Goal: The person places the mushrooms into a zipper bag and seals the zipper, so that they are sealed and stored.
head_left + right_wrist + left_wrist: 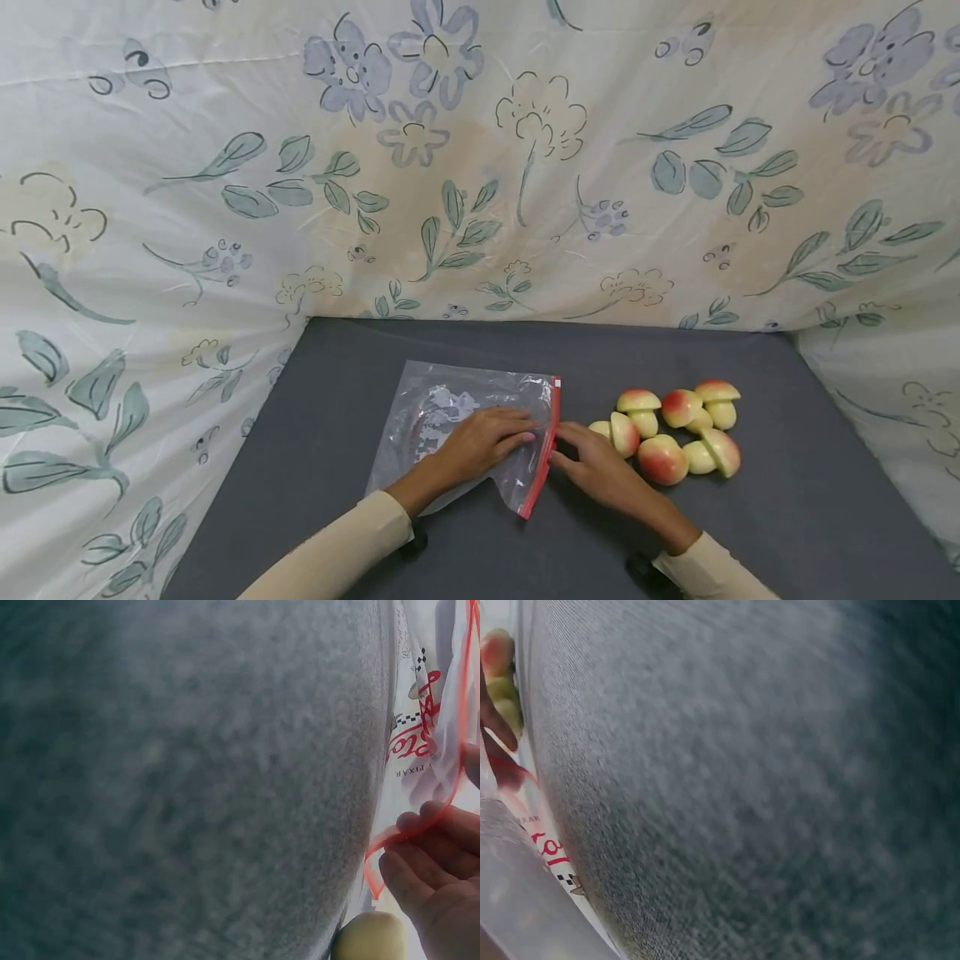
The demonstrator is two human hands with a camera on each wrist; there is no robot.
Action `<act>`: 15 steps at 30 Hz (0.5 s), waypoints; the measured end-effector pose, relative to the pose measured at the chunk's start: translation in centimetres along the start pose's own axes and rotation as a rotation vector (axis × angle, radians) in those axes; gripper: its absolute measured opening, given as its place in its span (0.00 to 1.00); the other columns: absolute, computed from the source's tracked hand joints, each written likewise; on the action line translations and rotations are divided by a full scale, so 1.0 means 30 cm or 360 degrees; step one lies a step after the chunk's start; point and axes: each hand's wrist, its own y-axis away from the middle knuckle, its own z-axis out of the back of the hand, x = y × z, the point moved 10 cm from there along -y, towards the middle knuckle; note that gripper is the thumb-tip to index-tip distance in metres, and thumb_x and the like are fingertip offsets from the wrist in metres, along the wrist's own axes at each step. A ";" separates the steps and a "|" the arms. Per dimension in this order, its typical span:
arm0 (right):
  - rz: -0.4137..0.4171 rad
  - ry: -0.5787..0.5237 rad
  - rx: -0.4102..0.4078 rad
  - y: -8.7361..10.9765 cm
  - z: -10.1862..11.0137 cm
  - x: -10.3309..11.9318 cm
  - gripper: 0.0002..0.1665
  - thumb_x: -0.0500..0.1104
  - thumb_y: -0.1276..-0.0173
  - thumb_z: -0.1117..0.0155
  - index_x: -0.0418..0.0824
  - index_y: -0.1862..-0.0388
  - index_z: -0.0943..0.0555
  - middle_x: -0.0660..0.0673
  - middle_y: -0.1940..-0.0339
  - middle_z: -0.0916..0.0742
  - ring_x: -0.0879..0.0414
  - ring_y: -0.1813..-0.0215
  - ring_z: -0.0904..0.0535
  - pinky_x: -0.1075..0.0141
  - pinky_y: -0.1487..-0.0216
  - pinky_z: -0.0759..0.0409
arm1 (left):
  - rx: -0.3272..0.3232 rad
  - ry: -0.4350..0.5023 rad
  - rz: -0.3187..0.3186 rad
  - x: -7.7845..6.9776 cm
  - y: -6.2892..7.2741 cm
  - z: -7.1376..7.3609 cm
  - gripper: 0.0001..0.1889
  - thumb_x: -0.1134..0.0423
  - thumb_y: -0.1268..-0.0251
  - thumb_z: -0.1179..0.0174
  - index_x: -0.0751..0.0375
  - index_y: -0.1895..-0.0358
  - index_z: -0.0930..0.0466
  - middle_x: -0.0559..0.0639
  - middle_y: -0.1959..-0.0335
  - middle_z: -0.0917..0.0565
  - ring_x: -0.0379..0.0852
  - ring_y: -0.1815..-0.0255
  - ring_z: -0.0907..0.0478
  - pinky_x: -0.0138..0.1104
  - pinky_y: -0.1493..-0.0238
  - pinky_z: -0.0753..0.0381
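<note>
Head view: left grip [480, 440] atop bag [491, 387]; wrist views: red lettering [430, 709]

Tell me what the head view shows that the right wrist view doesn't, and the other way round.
Of these two, only the head view shows the flowered cloth and the whole cluster of mushroom-shaped pieces. Only the right wrist view shows red lettering, though I can't tell what it is printed on. Both show the right hand and the red edge of the clear bag.
</note>
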 end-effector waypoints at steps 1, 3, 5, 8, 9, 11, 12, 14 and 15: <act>0.0006 0.0013 0.0002 -0.001 -0.001 0.001 0.21 0.40 0.27 0.28 0.38 0.37 0.15 0.45 0.41 0.11 0.48 0.39 0.14 0.47 0.37 0.18 | -0.0010 0.0015 -0.0002 -0.002 -0.001 0.002 0.19 0.51 0.19 0.40 0.54 0.35 0.13 0.52 0.34 0.14 0.48 0.30 0.19 0.45 0.29 0.22; 0.0010 0.0033 0.0017 -0.003 -0.003 0.003 0.20 0.40 0.29 0.27 0.38 0.39 0.15 0.45 0.44 0.11 0.50 0.41 0.14 0.49 0.39 0.17 | -0.0025 0.0062 0.0006 -0.004 -0.002 0.005 0.18 0.52 0.19 0.40 0.53 0.35 0.13 0.51 0.35 0.14 0.47 0.30 0.19 0.45 0.28 0.23; 0.0008 0.0035 0.0039 -0.003 -0.006 0.003 0.20 0.39 0.30 0.25 0.39 0.41 0.15 0.46 0.46 0.11 0.52 0.44 0.14 0.51 0.42 0.16 | -0.0047 0.0108 0.0009 -0.007 -0.003 0.011 0.18 0.52 0.19 0.40 0.53 0.35 0.13 0.50 0.35 0.13 0.46 0.30 0.19 0.45 0.28 0.23; 0.0000 0.0024 0.0081 -0.002 -0.009 0.002 0.19 0.40 0.32 0.24 0.40 0.43 0.15 0.47 0.48 0.11 0.55 0.47 0.16 0.54 0.44 0.16 | -0.0091 0.0168 0.0010 -0.012 -0.002 0.026 0.17 0.53 0.19 0.40 0.53 0.35 0.13 0.49 0.36 0.13 0.46 0.32 0.18 0.45 0.29 0.22; 0.0000 0.0023 0.0093 -0.001 -0.009 0.002 0.19 0.40 0.32 0.24 0.40 0.43 0.15 0.48 0.48 0.11 0.55 0.48 0.16 0.55 0.45 0.16 | -0.0109 0.0179 0.0005 -0.014 -0.002 0.032 0.17 0.53 0.19 0.39 0.53 0.36 0.13 0.49 0.37 0.12 0.46 0.32 0.18 0.45 0.29 0.21; -0.0001 0.0023 0.0114 -0.001 -0.011 0.003 0.19 0.40 0.31 0.24 0.40 0.43 0.15 0.48 0.49 0.12 0.56 0.49 0.17 0.56 0.46 0.16 | -0.0136 0.0206 0.0002 -0.019 -0.001 0.046 0.17 0.54 0.20 0.38 0.54 0.36 0.13 0.49 0.38 0.12 0.46 0.33 0.17 0.45 0.30 0.21; -0.0002 0.0028 0.0122 -0.001 -0.012 0.003 0.19 0.41 0.30 0.25 0.40 0.42 0.15 0.48 0.49 0.12 0.55 0.49 0.17 0.55 0.46 0.16 | -0.0151 0.0219 -0.0002 -0.021 -0.001 0.052 0.17 0.55 0.20 0.37 0.55 0.36 0.13 0.49 0.38 0.12 0.46 0.33 0.17 0.45 0.30 0.20; -0.0016 0.0028 0.0130 -0.002 -0.014 0.001 0.19 0.42 0.28 0.27 0.41 0.40 0.15 0.48 0.47 0.12 0.54 0.47 0.16 0.54 0.44 0.16 | -0.0178 0.0247 -0.0005 -0.024 -0.001 0.063 0.17 0.55 0.21 0.37 0.56 0.37 0.13 0.48 0.39 0.11 0.45 0.33 0.17 0.45 0.31 0.20; -0.0022 0.0026 0.0132 -0.002 -0.015 0.001 0.19 0.43 0.26 0.29 0.42 0.39 0.15 0.48 0.46 0.11 0.54 0.45 0.15 0.53 0.43 0.16 | -0.0188 0.0268 -0.0009 -0.026 -0.001 0.069 0.17 0.56 0.21 0.37 0.56 0.37 0.13 0.49 0.39 0.11 0.46 0.33 0.17 0.45 0.31 0.20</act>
